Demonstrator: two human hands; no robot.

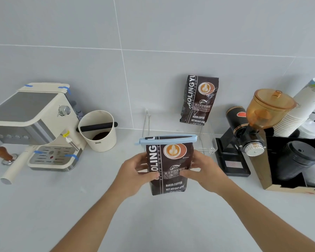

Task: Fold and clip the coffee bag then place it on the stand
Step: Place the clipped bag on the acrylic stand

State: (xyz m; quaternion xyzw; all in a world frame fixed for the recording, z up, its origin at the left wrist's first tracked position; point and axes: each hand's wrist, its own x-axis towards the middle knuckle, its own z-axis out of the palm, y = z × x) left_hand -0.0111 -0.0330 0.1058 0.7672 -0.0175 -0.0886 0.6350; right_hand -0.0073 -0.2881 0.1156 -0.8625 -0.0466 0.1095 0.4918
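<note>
A dark brown coffee bag [168, 186] stands upright above the counter, held between both hands. My left hand [135, 171] grips its left edge and my right hand [203, 169] grips its right edge, thumbs on the front. A light blue clip [168, 138] runs across the folded top of the bag. Behind it stands a clear acrylic stand [207, 142] against the wall. A second coffee bag [198, 100] sits upright on the stand's upper right part.
A cream espresso machine [35, 124] and a tamper [3, 154] are at the left, with a white knock box [98, 131] beside them. A black grinder [247, 131] with an amber hopper stands right of the stand. A box of paper cups and black lids [298, 151] is at far right.
</note>
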